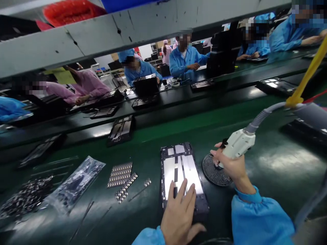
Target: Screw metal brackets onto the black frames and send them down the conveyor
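Observation:
My left hand (179, 211) lies with fingers spread on the lower part of a dark rectangular device housing (203, 200), which has bright silver panels inside. In my right hand (236, 170) is a white pistol-shaped power screwdriver (238, 143) with a grey hose running up to the right. Its lower end points down over a round black perforated screw dish (211, 173), just right of the housing; whether the tip touches the dish is hidden by my fingers.
To the left lie small metal parts in a sheet (120, 173), a clear bag of parts (79, 182), a pile of dark pieces (28, 194) and tweezers (82, 219). More housings (121, 129) stand along the line. A beam (153, 25) crosses overhead; co-workers (187, 59) sit opposite.

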### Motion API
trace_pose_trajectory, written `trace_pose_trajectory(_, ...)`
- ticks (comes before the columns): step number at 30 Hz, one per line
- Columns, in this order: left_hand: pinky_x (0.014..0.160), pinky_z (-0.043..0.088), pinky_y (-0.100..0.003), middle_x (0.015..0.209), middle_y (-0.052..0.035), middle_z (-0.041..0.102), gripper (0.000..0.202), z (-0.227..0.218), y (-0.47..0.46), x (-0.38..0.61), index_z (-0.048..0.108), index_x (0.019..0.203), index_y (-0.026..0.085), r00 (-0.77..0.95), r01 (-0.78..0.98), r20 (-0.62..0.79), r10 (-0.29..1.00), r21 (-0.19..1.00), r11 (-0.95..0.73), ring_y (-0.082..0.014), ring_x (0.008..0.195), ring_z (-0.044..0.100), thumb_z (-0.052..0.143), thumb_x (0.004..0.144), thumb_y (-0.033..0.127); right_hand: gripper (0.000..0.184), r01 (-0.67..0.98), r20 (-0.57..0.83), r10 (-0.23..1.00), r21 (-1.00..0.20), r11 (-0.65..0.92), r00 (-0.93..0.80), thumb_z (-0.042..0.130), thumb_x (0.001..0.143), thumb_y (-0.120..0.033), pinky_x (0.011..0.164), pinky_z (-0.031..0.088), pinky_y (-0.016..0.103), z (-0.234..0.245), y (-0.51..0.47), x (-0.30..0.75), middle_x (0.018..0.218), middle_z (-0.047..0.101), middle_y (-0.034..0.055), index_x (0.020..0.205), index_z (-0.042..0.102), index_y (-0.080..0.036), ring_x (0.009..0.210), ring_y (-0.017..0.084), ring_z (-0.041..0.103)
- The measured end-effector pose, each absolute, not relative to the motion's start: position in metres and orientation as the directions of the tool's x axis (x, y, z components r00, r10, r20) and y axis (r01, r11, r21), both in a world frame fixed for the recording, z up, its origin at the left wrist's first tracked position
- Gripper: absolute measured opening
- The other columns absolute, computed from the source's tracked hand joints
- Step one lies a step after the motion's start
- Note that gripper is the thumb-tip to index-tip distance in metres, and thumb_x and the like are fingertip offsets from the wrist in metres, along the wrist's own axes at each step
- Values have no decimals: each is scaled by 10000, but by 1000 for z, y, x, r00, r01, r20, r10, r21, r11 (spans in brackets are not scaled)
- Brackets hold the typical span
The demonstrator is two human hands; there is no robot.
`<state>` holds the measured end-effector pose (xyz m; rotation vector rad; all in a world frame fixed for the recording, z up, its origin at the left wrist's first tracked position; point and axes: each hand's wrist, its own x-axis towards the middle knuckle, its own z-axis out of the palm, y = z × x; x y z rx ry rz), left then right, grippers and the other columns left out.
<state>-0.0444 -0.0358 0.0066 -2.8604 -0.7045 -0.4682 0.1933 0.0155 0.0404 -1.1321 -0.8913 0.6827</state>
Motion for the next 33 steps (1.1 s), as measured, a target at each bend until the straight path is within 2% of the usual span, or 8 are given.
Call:
trace_pose_trajectory(3,1121,237,-614,1397,-138,522,667,2,-38,-26,547,1295,95,829,516,268,491,-25,-857,-354,1362,370,518,865,604,271,-7,258,824,-953,303,505,763,704,-243,445,454,265,33,16,191,436,550,-72,847,539,-187,364,122,512)
trace_pose_trajectory(8,1163,237,-558,1345,-105,579,488,-20,-54,-1,583,1242,101,729,562,425,536,73,-824,-302,1327,437,589,882,430,247,22,281,809,-949,315,516,743,721,-244,429,454,266,33,25,184,455,554,-73,881,562,-192,366,126,515)
trace_pose_trajectory(13,1180,146,-596,1332,-116,586,635,-16,-43,-22,435,1399,146,622,498,514,591,322,-805,-305,1340,429,609,871,453,273,66,284,808,-954,293,517,731,720,-239,453,457,287,31,39,183,446,554,-71,943,589,-173,364,134,510)
trace_pose_trajectory(18,1173,260,-455,1548,-89,296,657,-21,-10,-53,266,1499,235,70,534,335,940,783,-319,-255,1423,270,550,907,254,274,75,284,807,-955,288,517,724,718,-232,471,455,285,28,44,183,438,554,-72,945,586,-169,371,129,506)
trace_pose_trajectory(21,1184,225,-369,1576,-50,229,641,-30,-4,-50,262,1504,216,7,374,218,976,904,-204,-223,1438,226,494,907,211,255,75,273,816,-959,274,509,728,710,-236,458,448,279,28,43,183,434,551,-69,909,583,-173,368,127,501)
trace_pose_trajectory(26,1149,322,-383,1472,-57,442,535,-20,-6,-52,465,1405,214,-31,343,209,977,921,-186,-233,1367,395,554,880,261,239,80,242,831,-969,234,500,732,694,-245,442,447,275,29,42,181,426,550,-64,858,571,-178,361,126,500)
trace_pose_trajectory(30,965,534,-385,964,-67,752,276,4,2,-74,717,1046,184,-200,345,249,948,923,-170,-225,960,705,614,857,357,255,79,233,826,-971,225,513,731,686,-260,419,430,277,28,43,180,430,547,-65,868,575,-173,352,129,492)
trace_pose_trajectory(33,794,598,-350,841,-52,755,388,19,7,-89,656,1146,170,-298,275,189,936,956,-105,-198,746,729,660,822,382,272,101,249,835,-968,229,491,728,699,-263,465,451,298,27,42,181,438,548,-70,913,589,-168,372,135,500)
